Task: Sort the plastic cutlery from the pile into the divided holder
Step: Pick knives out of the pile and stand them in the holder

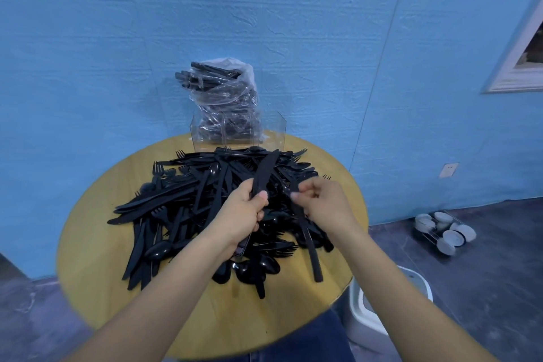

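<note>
On the round wooden table [97,288] a big pile of black cutlery [188,203] sprawls from the left edge toward the middle, forks, spoons and knives all crossed over one another. Above it, the left hand [246,211] grips a knife [264,173] by the handle, the blade pointing up and away toward the clear divided holder [279,129] at the far edge, which stands straight ahead along the knife's long axis. That hand looks nearest the holder. A clear bag of cutlery [226,97] stands behind the holder. To the right, the right hand [320,200] pinches the tip of a second knife [308,241], whose handle trails back toward the person over the pile.
</note>
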The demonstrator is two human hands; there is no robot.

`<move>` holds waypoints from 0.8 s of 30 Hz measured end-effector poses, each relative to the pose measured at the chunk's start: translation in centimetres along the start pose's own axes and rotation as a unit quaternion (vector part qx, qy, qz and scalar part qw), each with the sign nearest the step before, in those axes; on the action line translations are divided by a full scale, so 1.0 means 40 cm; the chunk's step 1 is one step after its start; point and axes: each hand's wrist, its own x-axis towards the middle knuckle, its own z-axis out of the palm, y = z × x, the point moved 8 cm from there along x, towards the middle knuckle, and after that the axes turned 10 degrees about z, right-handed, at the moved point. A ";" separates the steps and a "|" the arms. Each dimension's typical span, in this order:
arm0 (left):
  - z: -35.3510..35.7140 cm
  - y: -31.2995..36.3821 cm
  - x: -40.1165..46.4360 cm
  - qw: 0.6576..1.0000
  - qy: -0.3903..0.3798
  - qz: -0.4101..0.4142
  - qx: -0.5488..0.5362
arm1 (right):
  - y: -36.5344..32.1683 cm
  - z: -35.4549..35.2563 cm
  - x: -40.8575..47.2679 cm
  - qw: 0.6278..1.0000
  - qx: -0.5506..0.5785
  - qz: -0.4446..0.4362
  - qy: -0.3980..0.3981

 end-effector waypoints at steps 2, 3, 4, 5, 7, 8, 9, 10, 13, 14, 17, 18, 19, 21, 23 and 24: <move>0.001 0.003 0.006 1.000 -0.004 0.003 -0.001 | -0.056 0.005 -0.009 0.993 0.103 -0.006 -0.051; 0.004 0.006 0.008 1.000 -0.011 0.005 -0.002 | -0.081 0.009 -0.011 0.988 0.139 -0.009 -0.071; 0.010 0.009 0.009 1.000 -0.020 0.009 -0.006 | -0.101 0.012 -0.010 0.983 0.164 -0.012 -0.083; 0.018 0.013 0.010 0.999 -0.029 0.012 -0.014 | -0.116 0.015 -0.006 0.980 0.178 -0.013 -0.086; 0.031 0.020 0.009 0.998 -0.041 0.015 -0.037 | -0.130 0.017 0.007 0.979 0.188 -0.014 -0.079; 0.034 0.024 0.008 0.998 -0.044 0.015 -0.049 | -0.131 0.017 0.014 0.978 0.195 -0.010 -0.074; 0.036 0.027 0.008 0.997 -0.047 0.016 -0.057 | -0.128 0.016 0.022 0.977 0.201 -0.005 -0.069; 0.035 0.031 0.008 0.997 -0.050 0.019 -0.061 | -0.125 0.015 0.028 0.976 0.207 -0.001 -0.065; 0.034 0.040 0.009 0.995 -0.058 0.020 -0.074 | -0.114 0.017 0.039 0.972 0.222 0.009 -0.073; 0.037 0.041 0.010 0.995 -0.063 0.015 -0.080 | -0.112 0.019 0.040 0.970 0.229 0.011 -0.080; 0.055 0.047 0.011 0.991 -0.084 0.006 -0.101 | -0.109 0.023 0.041 0.964 0.248 0.021 -0.087; 0.060 0.048 0.013 0.991 -0.090 0.006 -0.103 | -0.107 0.022 0.042 0.963 0.253 0.027 -0.086; 0.063 0.048 0.014 0.990 -0.094 0.006 -0.104 | -0.104 0.022 0.045 0.962 0.256 0.033 -0.085; 0.065 0.047 0.019 0.990 -0.100 0.008 -0.103 | -0.098 0.028 0.051 0.960 0.258 0.052 -0.094; 0.062 0.048 0.027 0.989 -0.107 0.011 -0.098 | -0.100 0.039 0.057 0.958 0.253 0.071 -0.116; 0.058 0.051 0.034 0.989 -0.111 0.013 -0.093 | -0.106 0.045 0.062 0.960 0.239 0.074 -0.128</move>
